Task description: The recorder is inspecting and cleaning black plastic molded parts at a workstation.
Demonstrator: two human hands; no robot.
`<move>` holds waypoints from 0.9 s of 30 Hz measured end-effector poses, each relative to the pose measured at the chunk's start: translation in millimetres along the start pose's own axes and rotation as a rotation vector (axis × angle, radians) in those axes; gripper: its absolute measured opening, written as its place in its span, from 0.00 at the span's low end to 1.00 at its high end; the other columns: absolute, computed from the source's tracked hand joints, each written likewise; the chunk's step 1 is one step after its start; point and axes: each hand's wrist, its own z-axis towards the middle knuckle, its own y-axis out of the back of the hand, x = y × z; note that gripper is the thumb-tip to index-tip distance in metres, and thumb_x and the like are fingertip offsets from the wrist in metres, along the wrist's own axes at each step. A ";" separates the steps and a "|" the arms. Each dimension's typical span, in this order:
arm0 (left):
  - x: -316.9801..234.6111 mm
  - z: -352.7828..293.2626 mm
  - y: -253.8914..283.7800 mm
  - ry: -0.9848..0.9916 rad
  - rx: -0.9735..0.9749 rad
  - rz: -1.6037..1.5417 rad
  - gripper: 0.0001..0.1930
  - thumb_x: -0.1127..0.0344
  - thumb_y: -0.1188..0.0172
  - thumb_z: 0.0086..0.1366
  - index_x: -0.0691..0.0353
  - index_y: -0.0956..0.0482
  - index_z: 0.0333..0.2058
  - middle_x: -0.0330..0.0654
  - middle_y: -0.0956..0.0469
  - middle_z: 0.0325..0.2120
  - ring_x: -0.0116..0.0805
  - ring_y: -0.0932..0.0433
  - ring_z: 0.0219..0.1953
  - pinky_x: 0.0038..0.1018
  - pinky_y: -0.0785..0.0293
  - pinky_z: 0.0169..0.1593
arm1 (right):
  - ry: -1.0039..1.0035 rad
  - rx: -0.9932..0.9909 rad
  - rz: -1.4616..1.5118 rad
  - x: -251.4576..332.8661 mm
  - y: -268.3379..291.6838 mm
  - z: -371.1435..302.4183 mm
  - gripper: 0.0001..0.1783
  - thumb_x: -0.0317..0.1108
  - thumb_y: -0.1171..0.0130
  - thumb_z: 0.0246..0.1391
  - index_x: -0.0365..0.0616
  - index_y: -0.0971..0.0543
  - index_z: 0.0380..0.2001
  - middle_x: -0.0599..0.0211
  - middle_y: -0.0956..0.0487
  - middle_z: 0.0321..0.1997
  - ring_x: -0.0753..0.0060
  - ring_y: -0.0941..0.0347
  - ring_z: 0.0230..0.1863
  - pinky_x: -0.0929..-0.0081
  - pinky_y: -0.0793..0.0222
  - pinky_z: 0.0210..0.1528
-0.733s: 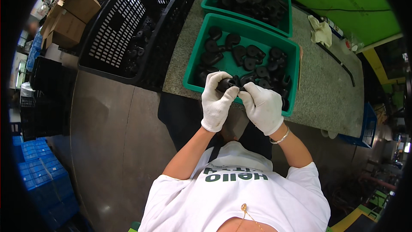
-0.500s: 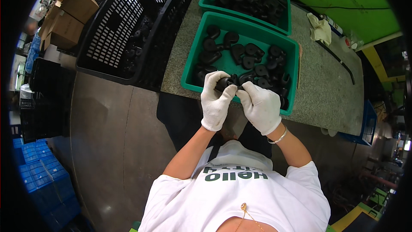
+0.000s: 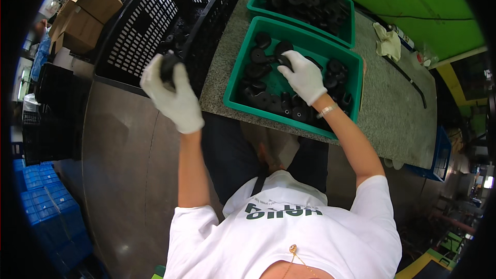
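Slippage from a loose pinch could drop the black part (image 3: 169, 67) gripped in the left hand (image 3: 176, 102) onto the floor (image 3: 124, 139) below it, while the right hand (image 3: 306, 78) pinches a second black part (image 3: 284, 61) in the green tray (image 3: 310, 40) beneath.

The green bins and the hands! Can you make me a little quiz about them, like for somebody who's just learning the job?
1. True or false: the left hand is holding a black part.
2. Which container is the right hand at?
3. Fill in the colour: the gloves on both hands are ____.

Key:
1. True.
2. The green bin nearer the person.
3. White.
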 end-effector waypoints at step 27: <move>-71.2 -86.2 -16.8 0.079 0.779 -0.277 0.23 0.80 0.35 0.50 0.61 0.25 0.48 0.46 0.30 0.44 0.38 0.24 0.42 0.26 0.24 0.39 | -0.471 0.303 0.783 55.5 65.9 -40.0 0.12 0.37 0.43 0.58 0.36 0.23 0.34 0.69 0.22 0.27 0.83 0.28 0.33 0.81 0.32 0.38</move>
